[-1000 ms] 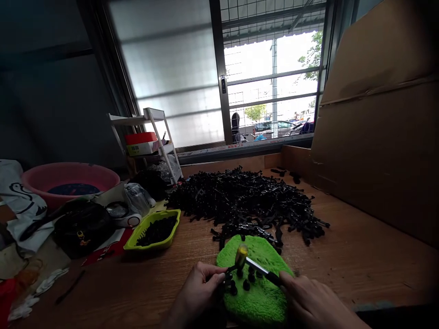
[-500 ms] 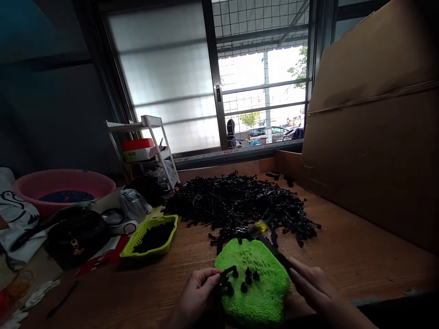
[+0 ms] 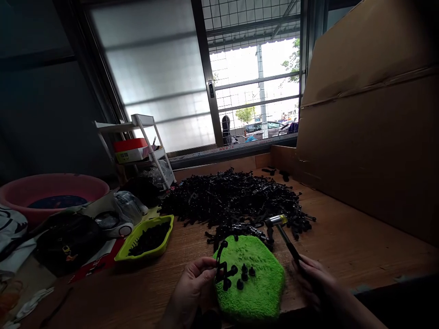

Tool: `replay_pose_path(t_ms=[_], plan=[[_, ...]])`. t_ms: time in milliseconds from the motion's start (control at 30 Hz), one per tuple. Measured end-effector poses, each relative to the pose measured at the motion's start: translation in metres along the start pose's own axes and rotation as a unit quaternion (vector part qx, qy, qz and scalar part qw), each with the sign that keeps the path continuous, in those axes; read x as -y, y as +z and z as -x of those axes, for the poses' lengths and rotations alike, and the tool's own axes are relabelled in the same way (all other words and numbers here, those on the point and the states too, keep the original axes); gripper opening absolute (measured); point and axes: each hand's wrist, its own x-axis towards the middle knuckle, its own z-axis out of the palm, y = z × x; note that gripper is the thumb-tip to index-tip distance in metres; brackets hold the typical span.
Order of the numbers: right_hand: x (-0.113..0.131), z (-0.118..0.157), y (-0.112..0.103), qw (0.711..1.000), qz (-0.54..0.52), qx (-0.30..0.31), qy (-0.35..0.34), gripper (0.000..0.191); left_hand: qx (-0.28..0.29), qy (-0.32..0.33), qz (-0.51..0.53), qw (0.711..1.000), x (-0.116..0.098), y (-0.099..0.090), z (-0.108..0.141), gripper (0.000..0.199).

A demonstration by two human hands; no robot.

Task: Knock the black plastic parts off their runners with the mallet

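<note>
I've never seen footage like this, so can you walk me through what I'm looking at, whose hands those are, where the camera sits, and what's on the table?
The camera is worn on a person's head and looks down at their own two bare hands. The left hand pinches a black plastic frame standing on a green fuzzy pad. The right hand grips a small hammer raised above the wooden table. Behind the pad lies a big pile of black plastic parts. To the left sit a lime tray of small black pieces and a pink basin. Cardboard stands on the right.
</note>
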Motion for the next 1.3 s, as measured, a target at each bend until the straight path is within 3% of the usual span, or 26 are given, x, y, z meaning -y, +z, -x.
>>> replay_pose_path(t_ms=[133,300,367,500,567,867,1067,1300], plan=[[-0.002,0.001,0.0,1.0,-0.02,0.005,-0.011,0.035,0.003,0.008,0.0,1.0,-0.002,0.003,0.0,0.014],[-0.007,0.003,0.001,0.999,-0.014,-0.015,-0.034,0.037,-0.007,0.034,0.077,0.996,-0.007,0.012,0.002,0.022],[-0.01,0.004,0.001,0.999,-0.01,-0.031,-0.037,0.035,-0.034,0.033,0.12,0.992,-0.007,0.017,0.003,0.025],[-0.012,0.005,0.001,0.998,-0.011,-0.051,-0.033,0.034,-0.144,0.005,0.161,0.976,0.001,0.024,-0.002,0.028],[-0.011,0.006,0.001,0.998,-0.01,-0.049,-0.03,0.036,-0.164,-0.001,0.157,0.974,0.008,0.025,-0.007,0.031],[-0.012,0.01,-0.003,0.998,-0.002,-0.04,-0.04,0.03,-0.122,-0.025,0.09,0.988,0.019,0.036,-0.019,0.017],[-0.014,0.013,-0.004,0.999,0.007,-0.039,-0.025,0.044,-0.121,-0.034,0.073,0.989,0.022,0.035,-0.015,0.014],[-0.009,0.014,-0.001,0.998,0.046,-0.037,-0.031,0.03,-0.123,-0.028,0.038,0.991,0.025,0.034,-0.014,0.016]])
